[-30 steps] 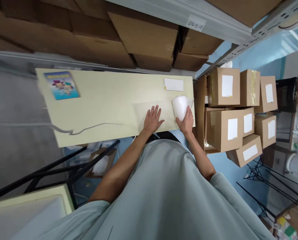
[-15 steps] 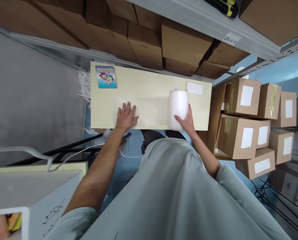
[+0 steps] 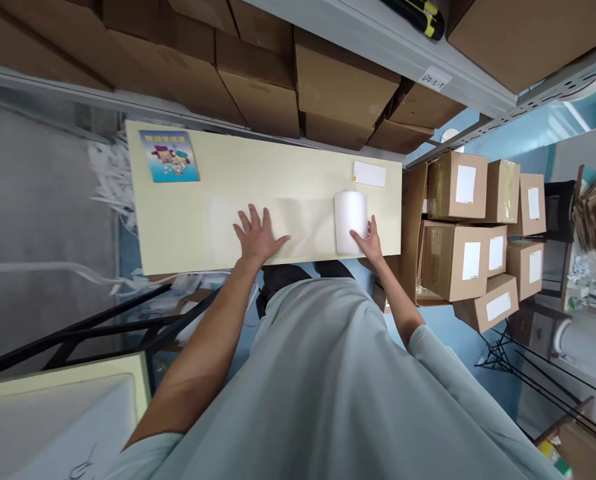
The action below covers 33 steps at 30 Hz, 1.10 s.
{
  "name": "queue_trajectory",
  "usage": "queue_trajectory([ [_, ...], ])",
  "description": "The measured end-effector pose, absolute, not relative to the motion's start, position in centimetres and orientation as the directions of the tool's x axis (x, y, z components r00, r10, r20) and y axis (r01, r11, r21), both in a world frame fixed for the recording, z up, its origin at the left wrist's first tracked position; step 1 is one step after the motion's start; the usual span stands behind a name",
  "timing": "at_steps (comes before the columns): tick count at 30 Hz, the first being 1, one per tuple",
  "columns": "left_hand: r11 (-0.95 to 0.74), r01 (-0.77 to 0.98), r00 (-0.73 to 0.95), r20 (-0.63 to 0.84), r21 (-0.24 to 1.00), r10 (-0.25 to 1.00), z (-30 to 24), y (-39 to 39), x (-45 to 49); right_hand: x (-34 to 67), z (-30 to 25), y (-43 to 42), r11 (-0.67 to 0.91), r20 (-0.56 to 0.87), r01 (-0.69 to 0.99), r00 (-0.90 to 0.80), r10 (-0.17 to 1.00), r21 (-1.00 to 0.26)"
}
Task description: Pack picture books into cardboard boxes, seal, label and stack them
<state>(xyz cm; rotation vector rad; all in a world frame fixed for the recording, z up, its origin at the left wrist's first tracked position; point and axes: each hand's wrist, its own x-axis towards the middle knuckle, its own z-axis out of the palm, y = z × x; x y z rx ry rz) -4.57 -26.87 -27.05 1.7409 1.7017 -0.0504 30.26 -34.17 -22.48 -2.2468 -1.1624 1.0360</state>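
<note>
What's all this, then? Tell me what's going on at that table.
A person stands at a pale table with both hands at work. The right hand is on a white roll near the table's right end, thumb over it. A thin, see-through sheet lies out leftward from the roll, and the left hand is spread flat on it. A colourful booklet lies at the far left corner; a white card lies beyond the roll.

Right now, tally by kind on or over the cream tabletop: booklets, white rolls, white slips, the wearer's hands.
Booklet: 1
White roll: 1
White slip: 1
Hands: 2 (left hand, right hand)
Total: 5
</note>
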Motion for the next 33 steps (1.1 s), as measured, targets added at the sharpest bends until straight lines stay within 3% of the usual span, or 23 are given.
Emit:
queue_trajectory([
  [3, 0.078, 0.900, 0.153, -0.478, 0.429, 0.865, -26.7, -26.5, -6.1, 33.0, -21.1, -35.2, -0.490, -0.251, 0.632, 0.433, 0.866, -0.600],
  [6, 0.058, 0.901, 0.164, -0.461, 0.429, 0.872, -26.1, -26.2, -7.1, 34.8, -20.2, -35.6, -0.390, -0.117, 0.773, 0.386, 0.915, -0.500],
  [11, 0.053, 0.931, 0.135, -0.478, 0.360, 0.868, -25.6, -25.6, -6.8, 36.4, -21.0, -34.9, -0.487, -0.196, 0.813, 0.447, 0.873, -0.318],
  [16, 0.070, 0.946, 0.111, -0.520, 0.316, 0.847, -25.9, -24.8, -6.0, 38.7, -21.3, -35.1, -0.554, -0.193, 0.781, 0.519, 0.833, -0.287],
  [23, 0.076, 0.927, 0.127, -0.498, 0.367, 0.858, -27.2, -24.7, -6.2, 39.2, -20.4, -35.7, -0.569, -0.167, 0.798, 0.544, 0.822, -0.197],
  [28, 0.100, 0.887, 0.131, -0.452, 0.452, 0.882, -28.6, -25.5, -6.8, 35.4, -19.3, -33.3, -0.429, -0.155, 0.900, 0.415, 0.897, -0.074],
  [33, 0.179, 0.753, 0.096, -0.375, 0.633, 0.922, -29.1, -26.0, -10.8, 25.4, -19.1, -28.3, -0.194, -0.175, 0.959, 0.158, 0.972, -0.209],
])
